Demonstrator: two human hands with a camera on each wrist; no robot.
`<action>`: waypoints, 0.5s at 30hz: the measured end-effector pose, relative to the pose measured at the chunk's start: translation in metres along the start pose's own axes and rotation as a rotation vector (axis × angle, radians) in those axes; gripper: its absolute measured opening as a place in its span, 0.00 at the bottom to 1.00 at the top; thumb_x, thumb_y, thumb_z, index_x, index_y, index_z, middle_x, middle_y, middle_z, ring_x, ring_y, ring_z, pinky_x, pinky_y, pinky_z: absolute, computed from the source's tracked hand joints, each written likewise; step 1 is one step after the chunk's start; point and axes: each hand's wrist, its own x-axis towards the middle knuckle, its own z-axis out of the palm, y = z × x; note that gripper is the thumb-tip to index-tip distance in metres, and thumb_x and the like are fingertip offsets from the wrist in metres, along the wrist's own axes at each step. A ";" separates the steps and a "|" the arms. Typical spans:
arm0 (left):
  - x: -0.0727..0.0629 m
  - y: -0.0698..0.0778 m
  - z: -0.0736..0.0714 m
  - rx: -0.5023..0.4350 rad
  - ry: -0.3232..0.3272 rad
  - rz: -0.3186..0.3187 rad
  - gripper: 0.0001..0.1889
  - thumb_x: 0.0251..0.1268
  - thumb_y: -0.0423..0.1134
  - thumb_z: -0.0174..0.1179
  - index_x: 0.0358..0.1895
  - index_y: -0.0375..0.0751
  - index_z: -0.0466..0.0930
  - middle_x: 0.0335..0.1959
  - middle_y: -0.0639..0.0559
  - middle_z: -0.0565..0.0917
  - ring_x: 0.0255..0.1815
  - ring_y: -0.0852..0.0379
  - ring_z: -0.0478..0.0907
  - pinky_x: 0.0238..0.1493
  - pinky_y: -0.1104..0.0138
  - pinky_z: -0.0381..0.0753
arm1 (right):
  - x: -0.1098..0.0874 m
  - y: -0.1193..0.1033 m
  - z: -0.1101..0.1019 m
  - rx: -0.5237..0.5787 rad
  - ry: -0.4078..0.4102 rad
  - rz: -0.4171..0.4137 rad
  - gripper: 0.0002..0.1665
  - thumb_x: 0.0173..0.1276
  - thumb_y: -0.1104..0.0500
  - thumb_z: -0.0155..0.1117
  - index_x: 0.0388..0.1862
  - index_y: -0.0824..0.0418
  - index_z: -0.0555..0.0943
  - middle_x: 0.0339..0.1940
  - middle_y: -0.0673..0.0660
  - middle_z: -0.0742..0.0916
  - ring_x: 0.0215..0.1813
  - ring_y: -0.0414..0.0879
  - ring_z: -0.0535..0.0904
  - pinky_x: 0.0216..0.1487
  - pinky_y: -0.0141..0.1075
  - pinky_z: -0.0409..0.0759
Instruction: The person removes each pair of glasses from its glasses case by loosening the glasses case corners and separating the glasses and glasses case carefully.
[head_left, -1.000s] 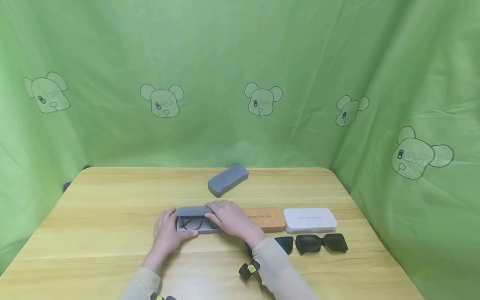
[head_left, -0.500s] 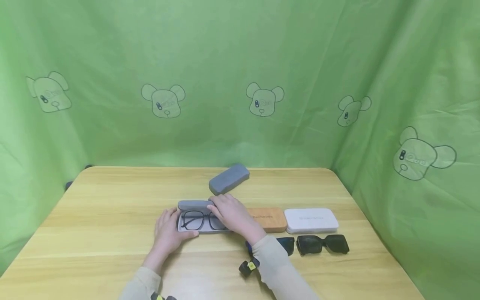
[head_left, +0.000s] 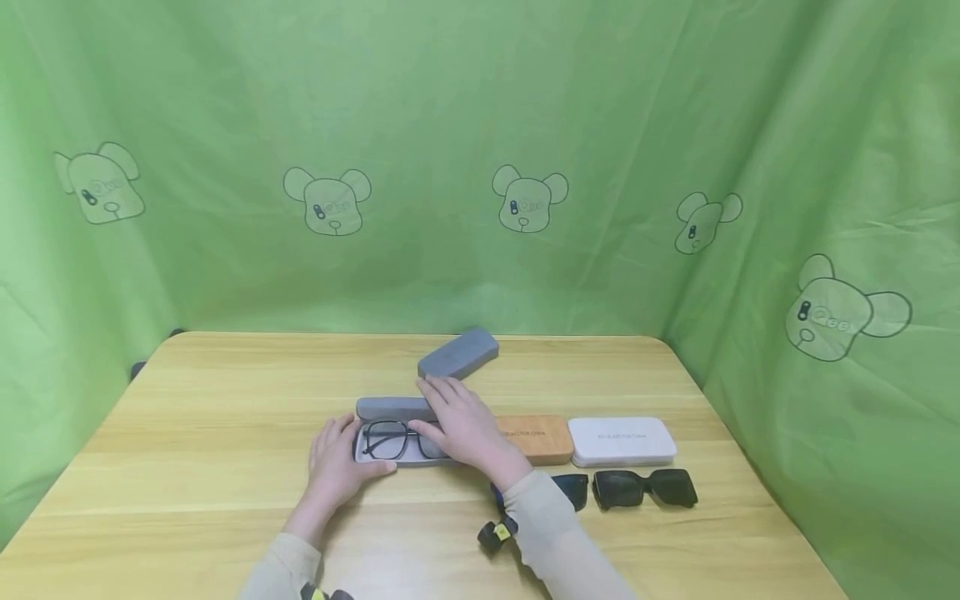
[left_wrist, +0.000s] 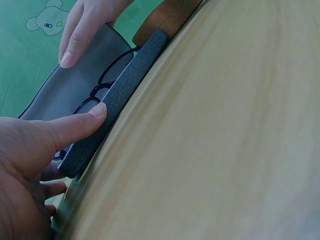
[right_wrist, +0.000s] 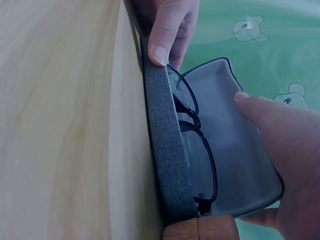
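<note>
A grey glasses case [head_left: 393,408] lies on the table with its lid raised. Inside rest black-framed eyeglasses [right_wrist: 215,170], partly covered by the right hand in the head view. My left hand [head_left: 335,462] grips the case's left end, thumb on the front wall [left_wrist: 120,92] and fingers around the end. At the right part of the lid, my right hand [head_left: 467,423] holds the lid edge, its thumb on the pale inner side [right_wrist: 225,135] and other fingers behind. The case's right end is hidden by this hand in the head view.
An orange-brown case [head_left: 538,439] sits against the grey one's right end, followed by a white case [head_left: 622,442]. Dark sunglasses [head_left: 645,488] and a second pair of sunglasses [head_left: 573,490], partly behind the right sleeve, lie in front. Another grey case [head_left: 459,354] lies slantwise at the back.
The lid has swung up and back with my right hand, uncovering more of the eyeglasses. My left hand stays at the case's left end.
</note>
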 end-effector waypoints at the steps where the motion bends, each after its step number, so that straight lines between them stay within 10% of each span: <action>1: 0.000 0.000 0.000 -0.001 0.001 0.001 0.52 0.43 0.54 0.75 0.69 0.27 0.63 0.74 0.31 0.59 0.76 0.29 0.46 0.76 0.37 0.38 | 0.000 0.000 0.000 -0.003 0.005 0.000 0.43 0.72 0.34 0.48 0.77 0.57 0.59 0.75 0.60 0.69 0.74 0.58 0.66 0.71 0.53 0.69; 15: 0.001 -0.002 0.001 -0.016 0.004 0.004 0.51 0.43 0.54 0.75 0.69 0.29 0.64 0.74 0.31 0.60 0.77 0.29 0.45 0.76 0.37 0.37 | -0.002 0.004 -0.005 0.019 0.024 0.013 0.45 0.71 0.34 0.50 0.78 0.55 0.55 0.78 0.61 0.62 0.78 0.60 0.57 0.76 0.57 0.60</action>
